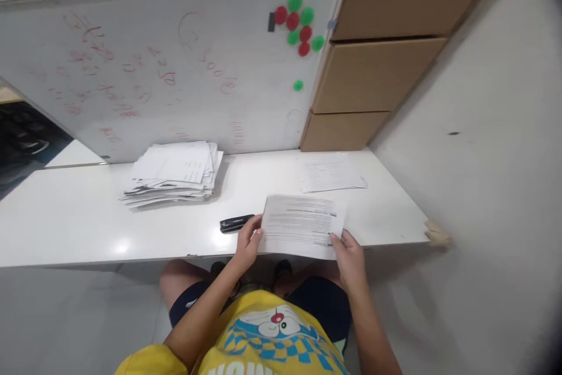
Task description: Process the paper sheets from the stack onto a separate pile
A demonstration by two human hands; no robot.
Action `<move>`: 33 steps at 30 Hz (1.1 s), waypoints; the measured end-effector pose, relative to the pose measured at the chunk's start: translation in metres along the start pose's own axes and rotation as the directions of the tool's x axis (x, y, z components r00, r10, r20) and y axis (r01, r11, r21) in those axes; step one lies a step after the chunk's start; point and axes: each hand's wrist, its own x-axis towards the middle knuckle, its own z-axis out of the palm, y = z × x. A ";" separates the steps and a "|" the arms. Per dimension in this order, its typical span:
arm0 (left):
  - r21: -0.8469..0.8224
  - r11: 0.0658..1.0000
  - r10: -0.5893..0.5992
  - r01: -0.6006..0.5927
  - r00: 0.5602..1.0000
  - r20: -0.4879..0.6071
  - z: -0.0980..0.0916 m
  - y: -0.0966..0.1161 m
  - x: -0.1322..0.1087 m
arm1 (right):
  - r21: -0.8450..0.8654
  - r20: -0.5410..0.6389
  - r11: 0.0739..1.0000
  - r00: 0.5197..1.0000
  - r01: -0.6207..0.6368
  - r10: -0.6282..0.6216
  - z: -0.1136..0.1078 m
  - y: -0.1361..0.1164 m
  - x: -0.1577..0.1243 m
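Observation:
Printed paper sheets are held in front of me over the near edge of the white table; how many sheets I cannot tell. My left hand pinches their left edge, thumb on top and fingers partly hidden. At the lower right edge, my right hand grips them the same way. Just left of the sheets lies a black stapler, close to my left fingers and partly behind them. Beyond the sheets, a flat printed paper rests on the table.
A tall, uneven stack of papers stands on the white table at the left. Behind leans a whiteboard with faint red writing and red and green magnets. Stacked cardboard boxes stand at the back right, beside a wall.

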 end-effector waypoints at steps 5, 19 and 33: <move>0.591 0.768 0.191 -0.249 0.968 0.160 -0.042 -0.003 0.011 | 0.083 0.036 0.985 0.988 -0.154 0.151 0.010 0.000 0.003; 0.821 0.445 -0.111 -0.356 0.888 0.446 -0.061 -0.015 0.026 | -0.091 0.204 0.973 0.952 -0.213 0.228 -0.001 -0.010 -0.007; 0.762 0.519 -0.051 -0.387 0.876 0.480 -0.062 -0.023 0.027 | -0.357 0.218 0.933 0.969 -0.029 0.114 0.007 -0.034 -0.004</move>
